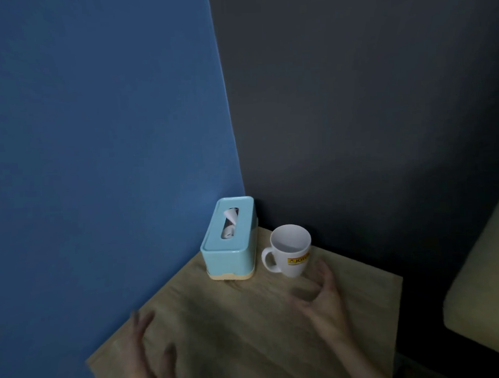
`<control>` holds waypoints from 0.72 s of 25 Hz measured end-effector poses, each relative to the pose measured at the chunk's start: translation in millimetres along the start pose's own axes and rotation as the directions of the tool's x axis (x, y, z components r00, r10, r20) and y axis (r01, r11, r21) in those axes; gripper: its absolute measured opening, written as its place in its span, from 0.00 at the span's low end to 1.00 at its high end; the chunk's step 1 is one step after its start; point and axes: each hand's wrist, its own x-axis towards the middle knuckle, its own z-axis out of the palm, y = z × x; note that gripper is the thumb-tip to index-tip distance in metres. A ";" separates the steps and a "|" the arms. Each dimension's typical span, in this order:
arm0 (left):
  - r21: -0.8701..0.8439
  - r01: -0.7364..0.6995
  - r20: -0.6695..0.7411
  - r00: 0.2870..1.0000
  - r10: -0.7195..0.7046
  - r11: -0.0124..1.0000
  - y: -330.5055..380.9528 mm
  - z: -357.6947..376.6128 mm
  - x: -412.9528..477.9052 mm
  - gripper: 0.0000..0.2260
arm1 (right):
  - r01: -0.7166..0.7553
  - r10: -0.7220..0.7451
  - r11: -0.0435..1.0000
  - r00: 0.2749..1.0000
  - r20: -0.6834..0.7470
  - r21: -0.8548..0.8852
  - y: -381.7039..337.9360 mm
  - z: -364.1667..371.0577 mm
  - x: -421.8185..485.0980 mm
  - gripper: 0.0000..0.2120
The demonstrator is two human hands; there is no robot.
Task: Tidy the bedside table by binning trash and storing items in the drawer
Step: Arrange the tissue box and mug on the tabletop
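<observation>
A light blue tissue box (230, 240) with a tan base stands at the back corner of the wooden bedside table (247, 330), white tissue showing in its slot. Just right of it stands a white mug (290, 251) with a yellow label, its handle pointing left. My right hand (326, 302) hovers over the table a little in front of and right of the mug, fingers spread and curved, holding nothing and not touching the mug. My left hand (152, 359) is over the table's front left part, fingers spread, holding nothing. Both hands are motion-blurred.
A blue wall (99, 137) runs along the table's left edge and a dark grey wall (352, 100) stands behind it. A pale yellow cushion or mattress edge (480, 279) lies to the right, across a dark gap.
</observation>
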 end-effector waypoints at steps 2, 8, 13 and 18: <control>0.052 -0.060 0.137 0.989 0.053 0.997 19.2 23.3 20.3 0.28 | 0.052 -0.052 0.999 0.997 0.062 -0.005 -5.1 8.7 15.3 0.54; 0.322 -0.232 0.501 0.865 0.043 0.918 0.4 90.7 87.2 0.27 | 0.068 -0.070 0.997 0.992 0.105 0.019 -0.2 18.9 56.3 0.49; 0.545 -0.416 0.599 0.801 0.009 0.728 -10.4 115.6 103.2 0.23 | 0.110 -0.116 0.988 0.992 -0.053 -0.109 -2.1 18.8 74.4 0.44; 0.537 -0.524 0.521 0.822 0.230 0.661 -16.0 120.7 103.5 0.17 | 0.052 -0.058 0.996 0.996 -0.071 -0.073 0.7 21.9 69.4 0.43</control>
